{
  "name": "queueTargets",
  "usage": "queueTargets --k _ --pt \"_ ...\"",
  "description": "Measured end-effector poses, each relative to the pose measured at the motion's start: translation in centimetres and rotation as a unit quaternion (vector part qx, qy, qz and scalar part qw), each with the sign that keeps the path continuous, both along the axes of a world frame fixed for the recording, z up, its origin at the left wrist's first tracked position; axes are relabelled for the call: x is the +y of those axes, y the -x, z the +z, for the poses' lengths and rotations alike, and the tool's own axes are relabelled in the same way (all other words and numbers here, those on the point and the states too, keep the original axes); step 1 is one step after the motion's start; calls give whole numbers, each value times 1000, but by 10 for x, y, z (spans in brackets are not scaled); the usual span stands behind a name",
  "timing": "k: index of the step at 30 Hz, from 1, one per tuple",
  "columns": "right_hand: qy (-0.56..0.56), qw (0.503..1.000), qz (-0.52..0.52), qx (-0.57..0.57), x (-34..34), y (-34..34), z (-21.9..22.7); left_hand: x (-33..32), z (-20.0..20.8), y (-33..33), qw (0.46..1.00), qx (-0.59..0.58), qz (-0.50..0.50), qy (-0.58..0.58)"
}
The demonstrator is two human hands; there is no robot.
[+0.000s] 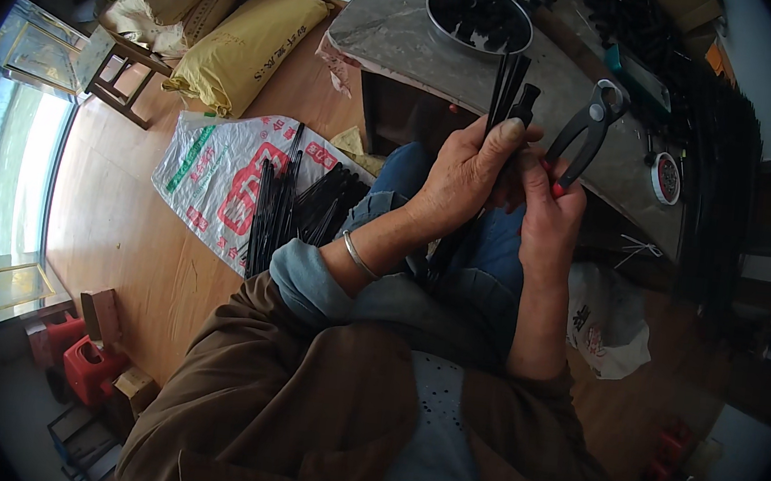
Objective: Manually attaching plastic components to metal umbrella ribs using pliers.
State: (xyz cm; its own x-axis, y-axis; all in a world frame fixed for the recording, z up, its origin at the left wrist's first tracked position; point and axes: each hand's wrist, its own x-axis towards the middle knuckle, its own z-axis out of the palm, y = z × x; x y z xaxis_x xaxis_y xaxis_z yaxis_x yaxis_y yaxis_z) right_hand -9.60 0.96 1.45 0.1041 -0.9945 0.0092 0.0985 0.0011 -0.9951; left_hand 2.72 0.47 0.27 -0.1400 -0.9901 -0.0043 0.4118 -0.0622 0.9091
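My left hand [464, 164] is closed around a few thin black rods [507, 89] that stick up past the thumb. Beside the thumb rises a short black piece with a stepped end [526, 102]. My right hand [552, 216], close against the left, grips a pair of dark pincers [589, 130] with red showing on the handle by the fingers. Their rounded metal jaws point up and right, touching nothing I can see. The fingers between the two hands are partly hidden. Both hands are above my lap, in front of the grey table [384, 29].
A metal bowl [429, 31] of small black parts stands on the table, with a small round tin [666, 179] at its right edge. Bundled black rods [276, 206] lie on a white printed sack [210, 166] on the floor, left. Behind it are a yellow sack [245, 52] and a wooden stool [121, 77].
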Motion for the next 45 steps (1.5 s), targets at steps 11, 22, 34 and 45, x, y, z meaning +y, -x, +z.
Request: queueTargets --k 11,22,34,45 --pt "-66 987 115 95 19 37 41 -12 -10 -19 997 13 -81 -10" --pt "-274 913 248 174 52 70 59 -11 -4 -9 992 0 -113 -49" --pt "-317 907 261 96 52 75 70 -9 0 -3 989 -10 -144 -30" --pt "-120 867 253 412 37 77 64 -9 1 0 992 -17 -118 -44"
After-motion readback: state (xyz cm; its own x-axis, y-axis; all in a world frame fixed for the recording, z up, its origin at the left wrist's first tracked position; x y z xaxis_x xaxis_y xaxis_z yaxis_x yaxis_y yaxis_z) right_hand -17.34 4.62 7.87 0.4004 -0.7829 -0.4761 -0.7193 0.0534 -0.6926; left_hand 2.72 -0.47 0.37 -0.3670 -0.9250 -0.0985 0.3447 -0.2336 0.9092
